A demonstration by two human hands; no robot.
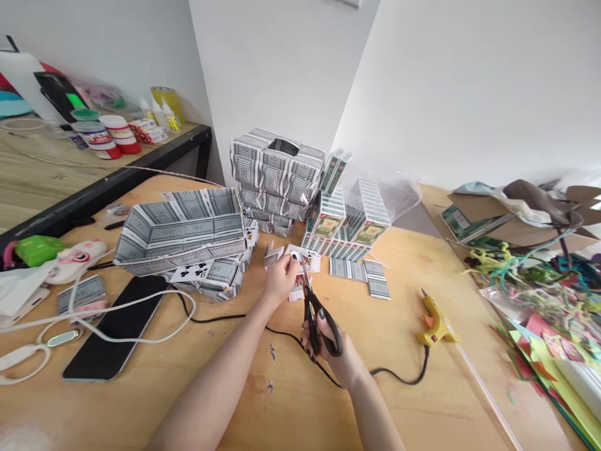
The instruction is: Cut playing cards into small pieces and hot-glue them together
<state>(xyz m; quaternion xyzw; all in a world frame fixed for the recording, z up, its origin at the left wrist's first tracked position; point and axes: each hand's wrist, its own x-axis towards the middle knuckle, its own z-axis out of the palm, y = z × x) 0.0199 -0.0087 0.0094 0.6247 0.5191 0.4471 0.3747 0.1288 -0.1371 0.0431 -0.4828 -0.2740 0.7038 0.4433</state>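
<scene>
My right hand [328,341] is closed around the handles of black scissors [312,313], whose blades point away from me. Just left of the blades, my left hand [282,279] pinches a playing card [297,252], largely hidden by the fingers. Several face cards [310,260] lie on the table around the blade tips. A folded card [273,254] stands beyond my left hand. To the left is an open tray built of grey-backed playing cards [188,235], resting on another piece made of cards [225,275].
Behind stand a tall card-built box [277,169] and stacked card decks [357,219]. A yellow glue gun [436,322] lies right, its black cord crossing under my arms. A phone [117,329] and white cable lie left; coloured paper [544,357] lines the right edge.
</scene>
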